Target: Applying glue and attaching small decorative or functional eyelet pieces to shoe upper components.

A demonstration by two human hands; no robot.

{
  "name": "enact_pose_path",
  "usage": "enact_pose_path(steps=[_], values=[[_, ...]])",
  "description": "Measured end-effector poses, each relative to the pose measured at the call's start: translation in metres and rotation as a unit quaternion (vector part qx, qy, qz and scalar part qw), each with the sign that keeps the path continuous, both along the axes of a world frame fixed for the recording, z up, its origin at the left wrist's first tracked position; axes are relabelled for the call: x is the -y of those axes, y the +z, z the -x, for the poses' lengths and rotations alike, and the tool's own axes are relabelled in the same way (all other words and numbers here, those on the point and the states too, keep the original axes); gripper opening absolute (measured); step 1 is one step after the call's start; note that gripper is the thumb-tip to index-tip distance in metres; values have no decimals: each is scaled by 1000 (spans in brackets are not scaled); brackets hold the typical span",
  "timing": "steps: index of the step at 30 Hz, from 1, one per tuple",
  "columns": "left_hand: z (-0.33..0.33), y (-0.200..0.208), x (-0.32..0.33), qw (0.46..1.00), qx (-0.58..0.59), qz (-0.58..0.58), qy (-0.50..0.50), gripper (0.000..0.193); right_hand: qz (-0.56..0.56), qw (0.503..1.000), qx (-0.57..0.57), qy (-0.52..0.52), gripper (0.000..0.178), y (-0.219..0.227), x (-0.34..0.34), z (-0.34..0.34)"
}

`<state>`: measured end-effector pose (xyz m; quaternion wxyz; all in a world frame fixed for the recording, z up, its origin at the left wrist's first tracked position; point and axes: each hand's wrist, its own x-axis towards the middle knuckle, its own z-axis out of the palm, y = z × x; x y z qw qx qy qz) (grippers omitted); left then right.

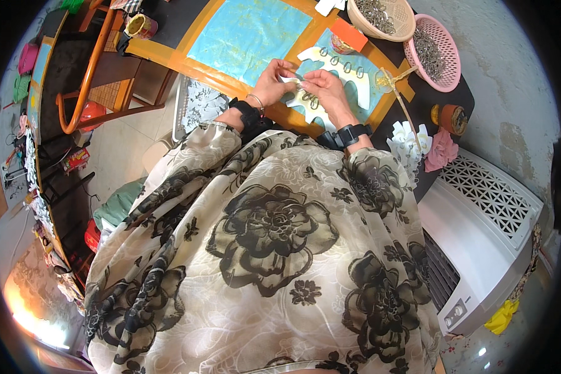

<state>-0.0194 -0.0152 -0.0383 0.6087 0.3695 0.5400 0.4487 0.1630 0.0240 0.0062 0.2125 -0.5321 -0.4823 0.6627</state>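
My left hand [273, 81] and my right hand [325, 87] meet over a white scalloped cut-out piece [355, 75] that lies on a blue-and-orange work board [249, 34]. Both hands pinch a small white strip [293, 80] between the fingertips at the piece's near edge. Several metal rings [346, 65] lie in a row on the white piece. Each wrist carries a black band; the left one also has a thin bangle.
A beige bowl [383, 15] and a pink basket [433, 53], both full of metal rings, stand at the board's far right. White and pink fabric flowers [421, 146], a thread spool [450, 117], a white air cooler [480, 230] and a wooden chair [100, 81] surround me.
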Motion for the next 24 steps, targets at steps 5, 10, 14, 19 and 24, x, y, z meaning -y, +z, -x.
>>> enact_pose_path(steps=[5,10,14,19,24], values=[[2,1,0,997,54,46,-2,46,-23,1000,-12,4,21,-7,1,-3],[4,2,0,994,49,96,-33,41,-68,997,28,6,18,-4,4,1],[8,12,0,987,70,119,-77,37,-133,991,31,5,13,-10,3,-3],[10,13,-1,984,95,125,-86,36,-145,989,7,6,12,-3,8,0],[0,19,1,986,96,127,-48,34,-347,931,110,17,14,3,15,1]])
